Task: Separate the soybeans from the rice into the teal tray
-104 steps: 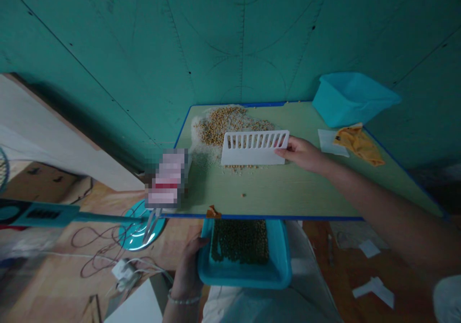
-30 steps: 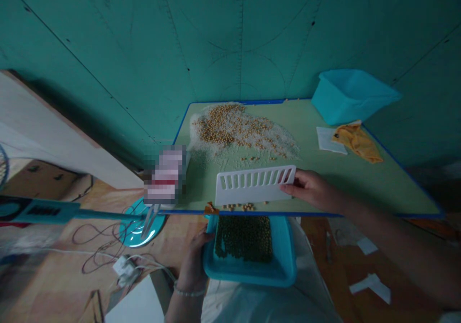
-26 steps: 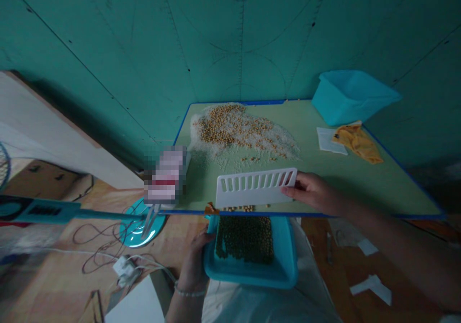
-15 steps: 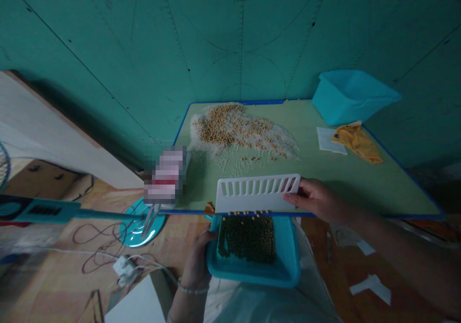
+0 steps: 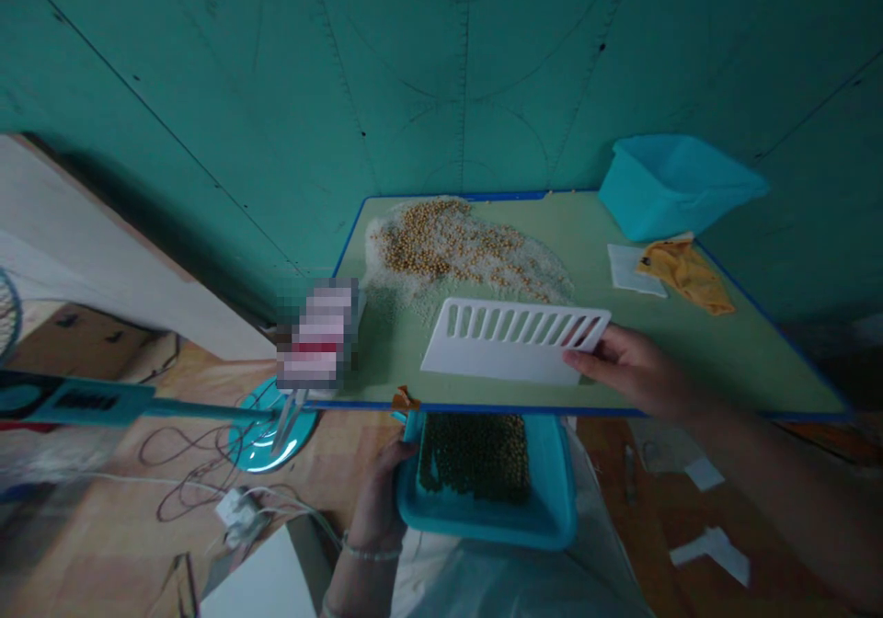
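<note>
My right hand (image 5: 621,360) grips the right end of a white slotted plastic divider (image 5: 503,356), tilted above the near part of the table. Under the table's near edge, my left hand (image 5: 386,480) holds the left rim of a blue plastic basin (image 5: 483,526). Inside the basin lie dark green beans (image 5: 469,462) with yellowish beans along their right side. Farther back on the table, a pile of tan soybeans (image 5: 428,236) is mixed with small white grains (image 5: 544,264).
At the table's (image 5: 717,370) back right stand a blue bin (image 5: 662,195), an orange cloth (image 5: 690,273) and a white paper (image 5: 631,268). A blurred-out pink-and-white item (image 5: 317,337) sits at the left edge. A teal fan stand (image 5: 255,434) and cables (image 5: 179,471) are on the floor.
The divider has moved from the table's near edge up, away from me and slightly right in my right hand. Soybeans at that edge no longer show. My left hand stays on the basin.
</note>
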Demonstrator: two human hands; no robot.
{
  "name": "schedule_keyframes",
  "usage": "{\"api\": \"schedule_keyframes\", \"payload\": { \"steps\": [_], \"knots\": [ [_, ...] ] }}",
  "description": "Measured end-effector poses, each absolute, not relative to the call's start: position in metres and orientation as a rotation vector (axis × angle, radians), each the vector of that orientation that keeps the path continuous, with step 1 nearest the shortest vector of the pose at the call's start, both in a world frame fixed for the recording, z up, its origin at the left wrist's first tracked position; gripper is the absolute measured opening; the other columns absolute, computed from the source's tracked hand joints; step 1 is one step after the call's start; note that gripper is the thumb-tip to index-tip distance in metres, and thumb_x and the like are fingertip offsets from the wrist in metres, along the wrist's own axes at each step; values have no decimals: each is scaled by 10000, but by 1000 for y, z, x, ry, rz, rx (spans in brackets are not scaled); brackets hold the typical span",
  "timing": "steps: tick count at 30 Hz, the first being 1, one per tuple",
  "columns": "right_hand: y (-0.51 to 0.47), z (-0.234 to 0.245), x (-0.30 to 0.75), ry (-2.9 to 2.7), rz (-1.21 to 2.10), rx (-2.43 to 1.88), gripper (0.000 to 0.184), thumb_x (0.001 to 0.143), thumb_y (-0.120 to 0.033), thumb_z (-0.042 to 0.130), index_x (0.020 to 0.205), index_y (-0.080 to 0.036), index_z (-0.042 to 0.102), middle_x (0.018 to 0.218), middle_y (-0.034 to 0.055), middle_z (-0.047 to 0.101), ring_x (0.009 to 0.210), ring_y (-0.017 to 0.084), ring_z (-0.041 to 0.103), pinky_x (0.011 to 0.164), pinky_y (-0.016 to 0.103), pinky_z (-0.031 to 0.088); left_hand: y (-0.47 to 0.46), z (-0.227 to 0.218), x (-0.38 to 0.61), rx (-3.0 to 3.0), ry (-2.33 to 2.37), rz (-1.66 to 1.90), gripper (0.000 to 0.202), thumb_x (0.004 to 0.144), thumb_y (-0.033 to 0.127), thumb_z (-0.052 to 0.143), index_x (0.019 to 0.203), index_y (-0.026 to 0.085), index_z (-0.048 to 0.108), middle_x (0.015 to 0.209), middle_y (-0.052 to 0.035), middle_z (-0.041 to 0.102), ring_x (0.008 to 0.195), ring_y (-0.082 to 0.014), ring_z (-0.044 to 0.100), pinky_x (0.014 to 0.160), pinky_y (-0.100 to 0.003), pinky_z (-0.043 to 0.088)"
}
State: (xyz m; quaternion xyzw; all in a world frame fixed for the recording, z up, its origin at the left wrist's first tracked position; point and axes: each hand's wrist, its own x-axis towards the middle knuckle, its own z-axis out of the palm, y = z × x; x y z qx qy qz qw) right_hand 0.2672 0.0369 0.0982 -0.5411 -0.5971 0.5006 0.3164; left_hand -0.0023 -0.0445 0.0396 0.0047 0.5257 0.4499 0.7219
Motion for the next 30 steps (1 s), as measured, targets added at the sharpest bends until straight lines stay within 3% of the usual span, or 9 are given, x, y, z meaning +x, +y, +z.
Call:
{"api": "schedule_keyframes", "payload": {
  "steps": [7, 13, 19, 25, 30],
  "knots": [
    [45, 90, 255, -1805, 1383, -1309, 258, 736, -379, 587, 889, -177, 635, 866, 49, 693, 775, 196, 632, 686, 329, 512, -45, 33, -4, 8, 1196, 1036, 564, 542, 80, 617, 1099, 167, 620, 805, -51, 764, 837, -306, 685, 721, -391, 546],
    [86, 80, 228, -1802, 1284, -1207, 200, 734, -284, 582, 899, -178, 621, 894, 48, 694, 803, 190, 630, 718, 338, 515, -46, 32, -8, 23, 1236, 958, 532, 576, 147, 605, 1108, 140, 615, 740, -59, 761, 854, -306, 682, 737, -381, 541],
    [135, 77, 206, -1758, 1148, -1208, 161, 739, -189, 572, 899, -191, 595, 930, 49, 695, 836, 190, 635, 772, 372, 513, -49, 37, -11, 58, 1195, 942, 444, 581, 171, 608, 1020, 139, 666, 754, -81, 758, 908, -321, 665, 780, -375, 526],
    [154, 84, 227, -1647, 999, -1238, 202, 749, -239, 560, 948, -206, 552, 999, 51, 669, 926, 209, 617, 856, 423, 471, -54, 28, -15, 59, 1185, 985, 351, 568, 171, 624, 911, 133, 689, 794, -91, 752, 886, -331, 664, 739, -400, 533],
    [145, 94, 269, -1541, 830, -1387, 172, 710, -265, 598, 868, -207, 565, 899, 48, 677, 844, 223, 630, 809, 441, 484, -53, 24, -12, 97, 1201, 1008, 259, 549, 157, 632, 801, 155, 696, 687, -54, 738, 813, -296, 675, 674, -351, 536]
  ]
}}
